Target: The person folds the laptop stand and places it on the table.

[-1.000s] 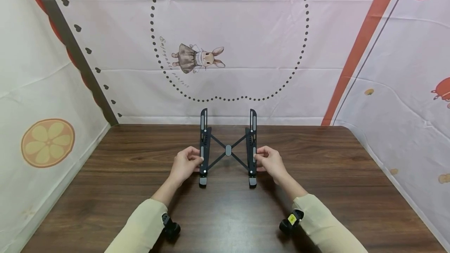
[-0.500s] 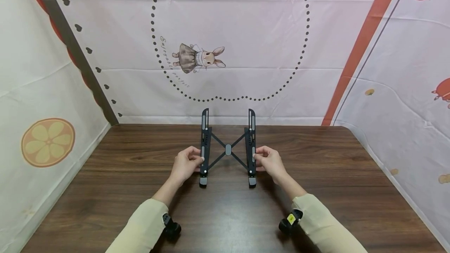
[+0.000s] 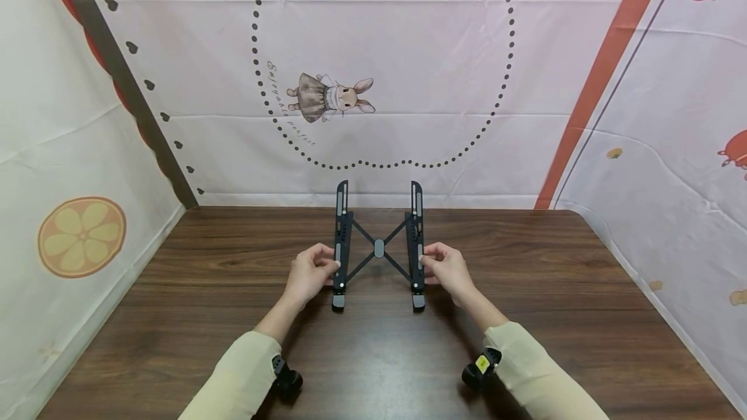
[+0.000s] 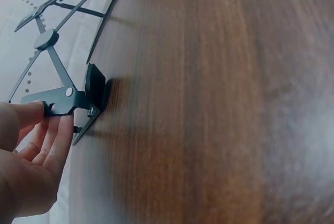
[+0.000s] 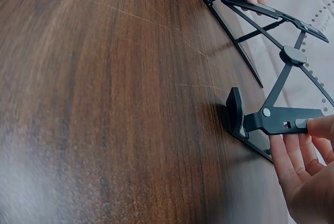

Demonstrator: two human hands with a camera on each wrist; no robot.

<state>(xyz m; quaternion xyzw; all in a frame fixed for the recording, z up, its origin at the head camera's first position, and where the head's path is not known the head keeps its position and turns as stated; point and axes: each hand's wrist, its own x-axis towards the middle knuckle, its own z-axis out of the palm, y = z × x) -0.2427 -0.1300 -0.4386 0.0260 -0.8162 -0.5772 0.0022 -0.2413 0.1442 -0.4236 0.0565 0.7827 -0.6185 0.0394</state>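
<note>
A black folding laptop stand [image 3: 379,249] stands unfolded on the table, its two side rails joined by an X of thin bars with a grey oval hub. My left hand [image 3: 309,273] pinches the left rail, thumb on top and fingers beneath, as the left wrist view shows on the rail [image 4: 57,100]. On the other side my right hand [image 3: 448,271] grips the right rail the same way; in the right wrist view the thumb lies by a grey pad on that rail [image 5: 287,119]. Small lips turn up at the rails' near ends.
The dark wooden table [image 3: 373,355] stretches around the stand. Behind it hangs a pale printed cloth [image 3: 408,70] with a rabbit figure, and similar cloth lines both sides. A small black camera [image 3: 287,378] sits on each wrist.
The two rails have come slightly closer together, with both hands still holding them. The X of bars has narrowed a little.
</note>
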